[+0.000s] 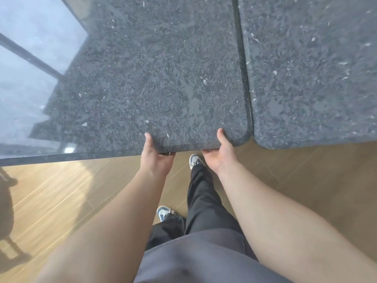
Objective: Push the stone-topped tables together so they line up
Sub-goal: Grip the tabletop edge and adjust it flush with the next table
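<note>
Two dark speckled stone-topped tables fill the upper part of the head view. The left table [159,78] and the right table [310,74] stand side by side with only a thin dark seam between them. Their near edges are almost level; the right table's rounded corner sits slightly nearer to me. My left hand [156,156] grips the left table's near edge, thumb on top, fingers hidden underneath. My right hand [219,154] grips the same edge close to its rounded right corner, thumb on top, fingers under the slab.
A wooden plank floor [306,180] lies below the tables. My legs in dark trousers and blue-and-white shoes [195,160] stand close to the table edge. Window glare reflects on the left table's far left. A dark shadowed shape [6,211] sits at the left border.
</note>
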Tool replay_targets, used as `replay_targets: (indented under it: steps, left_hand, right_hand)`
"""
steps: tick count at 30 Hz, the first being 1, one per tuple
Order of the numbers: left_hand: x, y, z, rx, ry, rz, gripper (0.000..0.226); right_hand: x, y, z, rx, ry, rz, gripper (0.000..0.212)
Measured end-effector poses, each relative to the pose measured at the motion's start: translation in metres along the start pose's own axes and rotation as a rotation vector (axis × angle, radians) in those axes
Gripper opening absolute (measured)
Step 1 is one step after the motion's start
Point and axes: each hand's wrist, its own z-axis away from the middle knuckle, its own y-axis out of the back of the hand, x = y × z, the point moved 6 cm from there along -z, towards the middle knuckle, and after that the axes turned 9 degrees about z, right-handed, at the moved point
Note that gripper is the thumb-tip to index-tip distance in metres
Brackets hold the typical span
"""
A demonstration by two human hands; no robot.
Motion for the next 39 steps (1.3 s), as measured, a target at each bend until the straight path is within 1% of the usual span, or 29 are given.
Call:
replay_targets:
  steps: [2, 3, 7, 11, 16, 23, 27, 32, 36, 39]
  left_hand:
    - [0.003, -0.001, -0.005, 0.004, -0.071, 0.029, 0.045]
    - [0.003, -0.002, -0.004, -0.007, -0.084, 0.023, 0.043]
    - [0.007, 0.003, -0.003, -0.010, -0.076, 0.001, 0.046]
    - [0.010, 0.007, -0.003, 0.052, -0.039, -0.055, 0.053]
    - [0.006, 0.006, -0.004, 0.052, -0.059, -0.073, 0.038]
    - [0.007, 0.006, -0.007, 0.043, -0.120, -0.113, 0.037]
    - [0.009, 0.009, -0.009, 0.046, -0.128, -0.124, 0.041]
    - [0.010, 0.011, -0.011, 0.067, -0.166, -0.175, 0.041]
    - [0.009, 0.012, -0.011, 0.063, -0.162, -0.183, 0.039]
    - [0.007, 0.018, -0.008, 0.069, -0.149, -0.176, 0.039]
  right_hand:
    - [-0.002, 0.001, 0.000, -0.005, -0.031, 0.003, 0.053]
    - [-0.002, 0.001, 0.000, -0.003, -0.042, 0.003, 0.053]
    - [-0.004, -0.002, 0.005, -0.012, -0.071, 0.018, 0.052]
    - [-0.007, -0.003, 0.013, -0.021, -0.084, 0.041, 0.051]
    - [-0.009, -0.006, 0.016, -0.043, -0.100, 0.046, 0.046]
    - [-0.010, -0.003, 0.011, -0.075, -0.122, 0.057, 0.045]
    - [-0.011, -0.001, 0.013, -0.093, -0.129, 0.064, 0.043]
    - [-0.012, 0.001, 0.012, -0.098, -0.135, 0.067, 0.050]
    - [-0.012, 0.005, 0.012, -0.086, -0.136, 0.079, 0.051]
    - [-0.011, 0.009, 0.016, -0.073, -0.140, 0.080, 0.048]
